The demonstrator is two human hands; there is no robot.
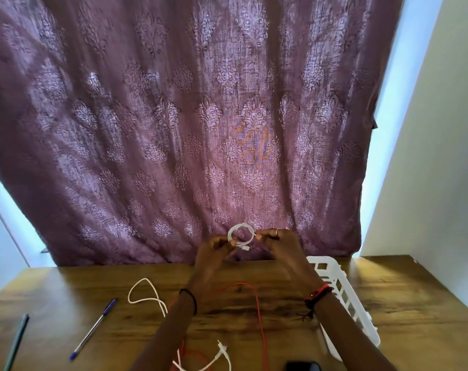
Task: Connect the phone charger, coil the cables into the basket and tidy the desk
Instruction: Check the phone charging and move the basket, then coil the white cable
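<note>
Both hands are raised above the wooden desk (67, 298), in front of the curtain. Between them hangs a small coil of white cable (241, 234). My left hand (216, 253) pinches the coil's left side and my right hand (278, 247) pinches its right side. A white plug end dangles under the coil. A white plastic basket (342, 295) stands on the desk to the right, partly hidden by my right forearm. A loose white cable (147, 295) and a red cable (259, 311) lie on the desk below my arms.
A blue pen (93, 328) and a dark green pen (17, 341) lie on the desk's left part. A dark object (302, 366), perhaps a phone, shows at the bottom edge. A purple patterned curtain (174, 116) hangs behind the desk.
</note>
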